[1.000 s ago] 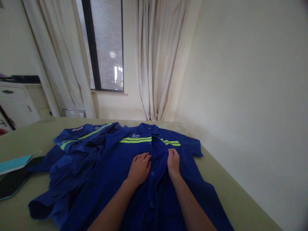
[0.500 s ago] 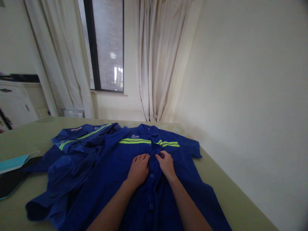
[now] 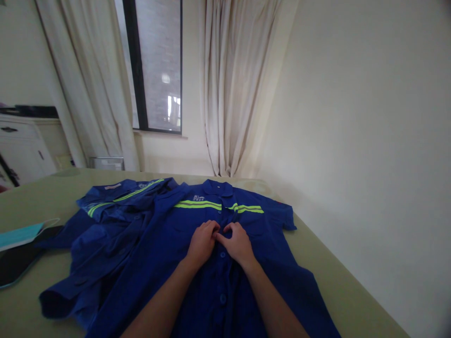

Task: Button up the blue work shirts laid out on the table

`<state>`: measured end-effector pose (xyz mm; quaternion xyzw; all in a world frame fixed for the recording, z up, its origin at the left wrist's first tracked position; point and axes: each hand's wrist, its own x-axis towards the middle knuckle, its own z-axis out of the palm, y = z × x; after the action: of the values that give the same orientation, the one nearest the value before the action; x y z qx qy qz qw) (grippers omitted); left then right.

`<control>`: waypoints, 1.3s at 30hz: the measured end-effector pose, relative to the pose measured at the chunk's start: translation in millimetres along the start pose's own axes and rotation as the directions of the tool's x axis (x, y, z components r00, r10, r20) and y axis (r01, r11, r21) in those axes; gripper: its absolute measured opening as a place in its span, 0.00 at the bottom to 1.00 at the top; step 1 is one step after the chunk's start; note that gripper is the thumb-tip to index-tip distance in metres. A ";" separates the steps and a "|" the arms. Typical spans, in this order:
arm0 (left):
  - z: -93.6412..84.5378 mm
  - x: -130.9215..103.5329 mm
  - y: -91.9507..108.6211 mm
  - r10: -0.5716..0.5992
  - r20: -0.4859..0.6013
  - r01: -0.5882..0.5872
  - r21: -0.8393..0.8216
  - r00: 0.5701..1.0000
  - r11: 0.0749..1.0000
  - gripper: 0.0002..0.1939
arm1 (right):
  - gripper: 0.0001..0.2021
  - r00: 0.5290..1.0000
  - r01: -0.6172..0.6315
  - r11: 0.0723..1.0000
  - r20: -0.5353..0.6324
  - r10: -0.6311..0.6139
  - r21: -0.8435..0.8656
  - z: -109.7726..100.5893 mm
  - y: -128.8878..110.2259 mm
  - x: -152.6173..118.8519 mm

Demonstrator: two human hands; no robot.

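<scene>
At far left on the desk (image 3: 24, 206), a mask (image 3: 23, 236) lies partly over a black pad (image 3: 17, 267). Right of them, a crumpled blue shirt (image 3: 105, 239) lies in loose folds; its cloth looks soft and light, apt to bunch, so a flattened edge would be the surer hold.

Next, overlapping its edge, the striped shirt (image 3: 275, 249) lies spread on the desk, front up, collar (image 3: 218, 189) at the far end. The left hand (image 3: 202, 243) rests on its front, fingers curled in at the placket. The buttons (image 3: 222, 299) running down there look small and hard, best pinched by the rim; the placket itself is probably the firmest strip to grasp.

The right hand (image 3: 237, 242) meets the left at the placket, thumb reaching to the left fingertips, index finger bent. Whether either hand grips cloth or a button is hidden. Farther right, the short sleeve (image 3: 287, 217) lies flat; it would likely flop, so lifting by the shoulder seems steadier.
</scene>
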<state>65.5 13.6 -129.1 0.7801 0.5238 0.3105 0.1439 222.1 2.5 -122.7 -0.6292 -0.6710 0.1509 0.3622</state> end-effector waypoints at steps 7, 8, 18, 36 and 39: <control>4.7 2.3 -5.0 0.001 -0.003 -0.001 -0.048 1.000 0.999 0.10 | 0.04 0.999 0.045 0.997 -0.024 -0.044 0.060 1.9 11.2 4.5; 4.8 2.1 -4.8 0.001 -0.007 -0.001 -0.050 1.000 0.999 0.09 | 0.06 0.997 0.061 0.993 -0.045 -0.056 0.100 2.1 11.2 4.8; 2.8 -1.2 -0.4 -0.008 -0.063 0.004 -0.071 0.998 0.997 0.09 | 0.09 0.992 0.124 0.981 -0.040 -0.119 0.150 1.0 1.3 1.3; -0.9 0.8 -3.5 -0.004 -0.069 -0.015 -0.280 0.998 0.960 0.12 | 0.06 0.994 0.055 0.957 0.071 -0.079 0.284 5.0 8.9 9.2; -1.8 0.6 -2.4 -0.019 -0.069 -0.005 -0.326 0.997 0.945 0.09 | 0.05 0.997 0.028 0.971 0.062 -0.044 0.236 5.6 9.0 8.2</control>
<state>62.7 15.0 -128.9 0.7321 0.4728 0.4199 0.2534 225.4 13.2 -130.0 -0.5644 -0.6714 0.2436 0.4138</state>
